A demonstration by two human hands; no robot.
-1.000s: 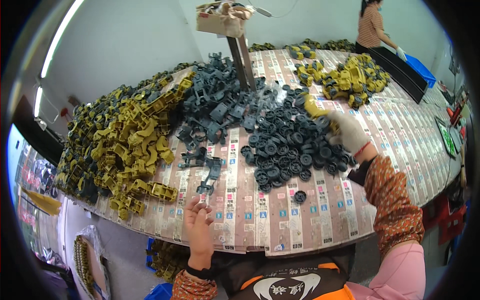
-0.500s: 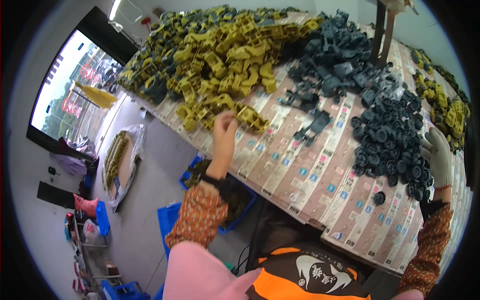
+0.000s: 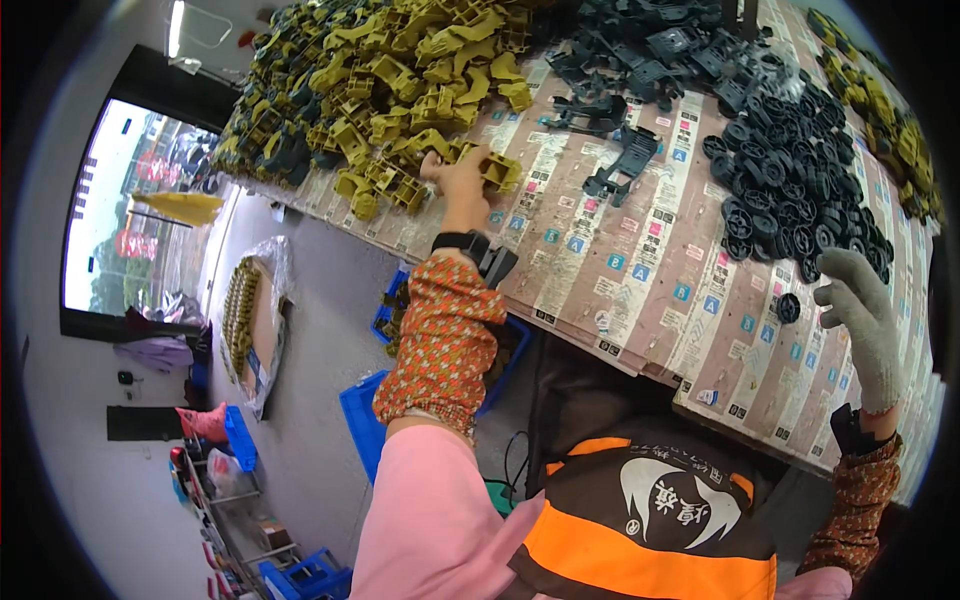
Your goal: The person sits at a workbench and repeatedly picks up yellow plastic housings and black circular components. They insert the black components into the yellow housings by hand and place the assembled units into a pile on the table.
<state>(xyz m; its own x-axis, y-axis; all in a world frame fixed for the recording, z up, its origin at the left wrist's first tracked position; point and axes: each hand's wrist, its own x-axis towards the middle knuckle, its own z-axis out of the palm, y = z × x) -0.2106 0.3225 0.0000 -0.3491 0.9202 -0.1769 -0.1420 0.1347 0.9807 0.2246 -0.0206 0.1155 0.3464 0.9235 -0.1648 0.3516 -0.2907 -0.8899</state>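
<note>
My bare left hand (image 3: 462,188) reaches the front edge of a heap of olive-yellow plastic toy vehicle bodies (image 3: 420,90). Its fingers are apart, with one against a box-shaped yellow body (image 3: 502,173); I see no grip round it. On the far right my right hand (image 3: 862,325), in a pale knitted glove, is held open with spread fingers above the table. It is close to the near end of a pile of black toy wheels (image 3: 785,165), and nothing shows in it. One loose wheel (image 3: 788,308) lies left of the glove.
A dark toy chassis (image 3: 625,165) lies mid-table, before a heap of dark chassis parts (image 3: 680,45). More yellow bodies (image 3: 890,135) line the far right. Blue crates (image 3: 365,415) stand on the floor below the table (image 3: 620,300), by its left edge.
The view has shifted, so the table's piles sit higher. My left hand's fingers have spread from a near-closed pose, beside the yellow body. My right hand has drawn back toward me from beside the wheels.
</note>
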